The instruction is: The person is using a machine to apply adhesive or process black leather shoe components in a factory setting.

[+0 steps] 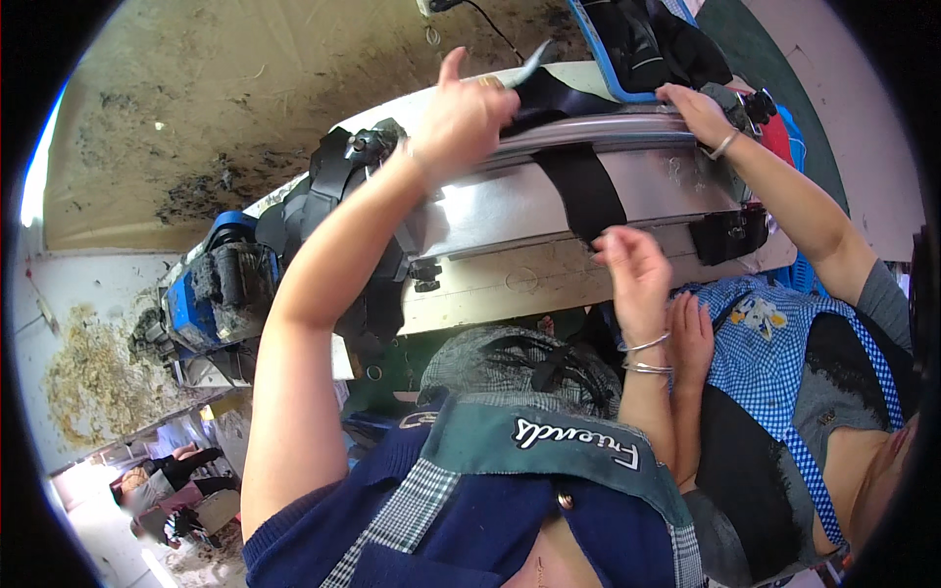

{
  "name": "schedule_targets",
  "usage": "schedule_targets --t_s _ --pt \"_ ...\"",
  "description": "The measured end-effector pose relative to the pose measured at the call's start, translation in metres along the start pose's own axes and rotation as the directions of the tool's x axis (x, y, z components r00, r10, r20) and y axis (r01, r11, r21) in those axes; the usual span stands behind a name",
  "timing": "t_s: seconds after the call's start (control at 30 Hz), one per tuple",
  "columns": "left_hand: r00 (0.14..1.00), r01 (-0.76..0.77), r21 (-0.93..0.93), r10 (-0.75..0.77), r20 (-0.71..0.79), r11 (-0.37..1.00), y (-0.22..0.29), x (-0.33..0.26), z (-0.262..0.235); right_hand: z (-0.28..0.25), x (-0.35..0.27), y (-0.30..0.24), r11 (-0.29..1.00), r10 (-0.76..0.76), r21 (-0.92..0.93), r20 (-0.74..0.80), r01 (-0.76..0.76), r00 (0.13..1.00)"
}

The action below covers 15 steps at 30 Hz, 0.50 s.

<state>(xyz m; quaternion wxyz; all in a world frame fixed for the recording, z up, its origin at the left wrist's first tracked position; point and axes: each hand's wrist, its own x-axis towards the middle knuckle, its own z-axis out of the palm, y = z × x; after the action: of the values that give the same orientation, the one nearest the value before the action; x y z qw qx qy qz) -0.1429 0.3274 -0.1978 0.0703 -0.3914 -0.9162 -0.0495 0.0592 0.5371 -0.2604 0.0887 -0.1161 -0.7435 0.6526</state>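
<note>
A black strip (585, 188) lies across the front of a shiny curved metal machine (490, 201). My right hand (639, 265), with bracelets at the wrist, pinches at the lower end of this strip. My left hand (459, 122) is over the machine's top rail, blurred, one finger raised and the others curled. A thin grey curved piece (535, 63) sticks out beside its fingers; whether it is a tool or a turned-up strip end I cannot tell. Black material (561, 100) lies behind the rail. On my right, a co-worker's hand (698, 114) rests at the rail's right end.
A blue-rimmed tray (595, 44) of black pieces stands behind the machine. Black knobs and clamps (371, 147) sit at its left end, near a blue motor-like unit (221, 284). The co-worker's other hand (691, 328) is close beside my right wrist. Stained brown sheeting (225, 108) covers the back left.
</note>
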Motion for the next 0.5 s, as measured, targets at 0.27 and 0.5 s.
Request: schedule_targets --t_s 0.27,0.5 --pt "0.986 -0.078 -0.043 0.070 -0.153 0.996 0.139 -0.136 0.013 0.069 -0.031 0.053 0.263 0.064 0.727 0.642 -0.634 0.764" --pt "0.845 0.052 -0.690 -0.400 -0.355 0.721 0.182 -0.245 -0.037 0.083 -0.042 0.017 -0.145 -0.188 0.799 0.557 -0.584 0.809"
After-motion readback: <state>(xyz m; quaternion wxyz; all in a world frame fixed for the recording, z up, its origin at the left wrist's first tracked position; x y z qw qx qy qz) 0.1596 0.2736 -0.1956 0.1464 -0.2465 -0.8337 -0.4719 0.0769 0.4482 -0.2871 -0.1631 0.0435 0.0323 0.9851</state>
